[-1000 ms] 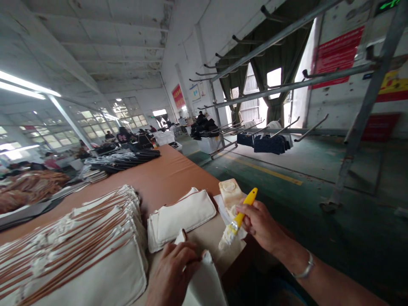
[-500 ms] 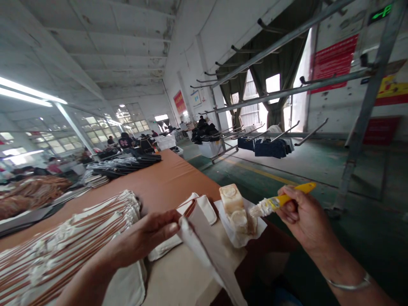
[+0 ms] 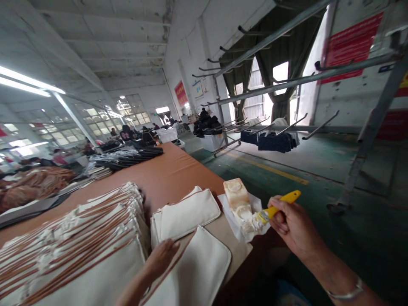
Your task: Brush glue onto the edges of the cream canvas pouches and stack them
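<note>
Right hand (image 3: 291, 221) is clenched around the yellow handle of your paste brush (image 3: 283, 202), bristles caked in white paste and down at the near end of the paste container (image 3: 237, 193). Your left hand (image 3: 163, 257) is palm down at the left, brown-edged side of the near cream panel (image 3: 204, 263); can't tell if your fingers pinch it or just rest.

Container: boxy, yellowish, dried residue on top, thick white paste (image 3: 251, 223) at its near end. Can't see inside, so no read on level. It sits on a white sheet (image 3: 228, 216) at the right edge of your table, brush entering from the right.

Near panel lies flat, partly over the beige board (image 3: 237, 248). Small cream stack (image 3: 188, 212) is just behind it. Big fanned row of cream panels (image 3: 105, 263), brown edging showing, is to your left. Brown table cover (image 3: 181, 168) runs under the lot, black pieces (image 3: 127, 158) piled at the far end.

Past the table: white bin (image 3: 212, 142) on the floor, heaped above the rim with black material (image 3: 207, 127). Dark blue pieces (image 3: 276, 142) hang on the low arms of the metal rack (image 3: 270, 88).
</note>
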`<move>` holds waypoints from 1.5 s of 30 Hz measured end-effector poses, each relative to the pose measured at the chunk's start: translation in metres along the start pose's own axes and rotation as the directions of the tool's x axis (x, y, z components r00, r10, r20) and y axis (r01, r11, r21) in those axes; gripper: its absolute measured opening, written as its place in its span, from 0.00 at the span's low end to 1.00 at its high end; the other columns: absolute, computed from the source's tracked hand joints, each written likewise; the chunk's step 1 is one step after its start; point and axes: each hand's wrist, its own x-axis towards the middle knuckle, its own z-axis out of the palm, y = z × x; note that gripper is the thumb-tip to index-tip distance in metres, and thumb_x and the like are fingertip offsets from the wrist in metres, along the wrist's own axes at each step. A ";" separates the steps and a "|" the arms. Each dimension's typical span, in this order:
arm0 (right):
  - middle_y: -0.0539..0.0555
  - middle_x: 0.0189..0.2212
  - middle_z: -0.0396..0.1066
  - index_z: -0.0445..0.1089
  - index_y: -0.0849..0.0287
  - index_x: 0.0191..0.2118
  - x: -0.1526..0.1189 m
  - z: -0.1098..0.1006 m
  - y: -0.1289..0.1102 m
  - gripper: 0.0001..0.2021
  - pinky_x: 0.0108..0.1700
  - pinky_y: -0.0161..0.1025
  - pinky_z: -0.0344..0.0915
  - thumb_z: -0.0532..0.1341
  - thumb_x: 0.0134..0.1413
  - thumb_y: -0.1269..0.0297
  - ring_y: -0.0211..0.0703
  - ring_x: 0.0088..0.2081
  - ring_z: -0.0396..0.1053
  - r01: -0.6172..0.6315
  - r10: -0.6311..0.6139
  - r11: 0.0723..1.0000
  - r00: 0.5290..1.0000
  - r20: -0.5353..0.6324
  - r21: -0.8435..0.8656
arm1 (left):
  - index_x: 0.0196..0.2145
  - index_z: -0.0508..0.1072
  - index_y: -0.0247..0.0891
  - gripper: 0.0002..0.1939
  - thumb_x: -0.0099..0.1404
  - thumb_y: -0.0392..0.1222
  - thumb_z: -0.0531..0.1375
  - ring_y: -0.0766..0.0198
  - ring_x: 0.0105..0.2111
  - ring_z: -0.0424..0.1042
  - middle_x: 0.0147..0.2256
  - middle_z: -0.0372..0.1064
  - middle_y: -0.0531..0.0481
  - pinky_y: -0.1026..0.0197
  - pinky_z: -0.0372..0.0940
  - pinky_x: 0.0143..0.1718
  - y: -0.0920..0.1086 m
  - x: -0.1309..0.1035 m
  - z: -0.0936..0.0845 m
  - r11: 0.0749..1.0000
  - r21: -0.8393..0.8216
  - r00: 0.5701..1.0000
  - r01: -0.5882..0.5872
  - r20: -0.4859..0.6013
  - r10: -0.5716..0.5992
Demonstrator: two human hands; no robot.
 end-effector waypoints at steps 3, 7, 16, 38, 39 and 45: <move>0.41 0.12 0.53 0.66 0.60 0.25 -0.002 0.003 0.009 0.11 0.15 0.27 0.44 0.68 0.49 0.62 0.25 0.12 0.46 -0.033 0.033 0.999 0.999 0.009 -0.033 | 0.29 0.73 0.38 0.24 0.66 0.61 0.52 0.58 0.35 0.73 0.31 0.74 0.47 0.53 0.65 0.43 -0.002 0.033 0.028 0.989 0.122 0.997 0.083 -0.001 -0.083; 0.41 0.11 0.53 0.64 0.59 0.26 -0.005 0.008 0.023 0.14 0.16 0.27 0.44 0.68 0.48 0.59 0.25 0.13 0.46 -0.067 0.068 0.995 0.998 0.003 -0.080 | 0.34 0.73 0.34 0.24 0.69 0.58 0.51 0.58 0.36 0.74 0.33 0.74 0.46 0.51 0.66 0.44 0.003 0.060 0.061 0.940 0.244 0.969 0.239 0.008 -0.248; 0.39 0.12 0.51 0.64 0.58 0.32 -0.007 0.008 0.056 0.15 0.16 0.30 0.40 0.68 0.48 0.56 0.26 0.14 0.44 -0.095 0.099 0.983 0.995 0.016 -0.160 | 0.35 0.73 0.35 0.14 0.66 0.50 0.60 0.61 0.36 0.73 0.34 0.72 0.51 0.52 0.68 0.42 0.008 0.065 0.084 0.917 0.237 0.942 0.321 0.017 -0.334; 0.48 0.21 0.64 0.66 0.58 0.25 -0.006 0.061 0.067 0.13 0.31 0.36 0.60 0.61 0.56 0.56 0.39 0.26 0.61 0.374 -0.149 0.744 0.900 0.409 -0.553 | 0.34 0.77 0.35 0.20 0.56 0.56 0.66 0.64 0.29 0.63 0.28 0.67 0.52 0.65 0.58 0.31 0.095 -0.050 0.044 0.786 -0.618 0.992 -0.013 0.093 0.089; 0.49 0.22 0.64 0.66 0.58 0.26 -0.005 0.059 0.065 0.13 0.32 0.36 0.60 0.61 0.56 0.56 0.40 0.27 0.62 0.379 -0.165 0.738 0.904 0.394 -0.559 | 0.33 0.76 0.35 0.19 0.56 0.56 0.66 0.65 0.29 0.63 0.27 0.67 0.53 0.65 0.58 0.31 0.095 -0.051 0.044 0.781 -0.625 0.991 -0.014 0.098 0.096; 0.48 0.22 0.64 0.67 0.57 0.27 -0.011 0.056 0.052 0.11 0.33 0.36 0.60 0.59 0.58 0.59 0.40 0.27 0.62 0.400 -0.146 0.727 0.884 0.443 -0.558 | 0.33 0.77 0.36 0.20 0.58 0.58 0.64 0.64 0.30 0.63 0.28 0.65 0.52 0.64 0.58 0.32 0.096 -0.051 0.043 0.801 -0.595 0.986 -0.066 0.083 0.143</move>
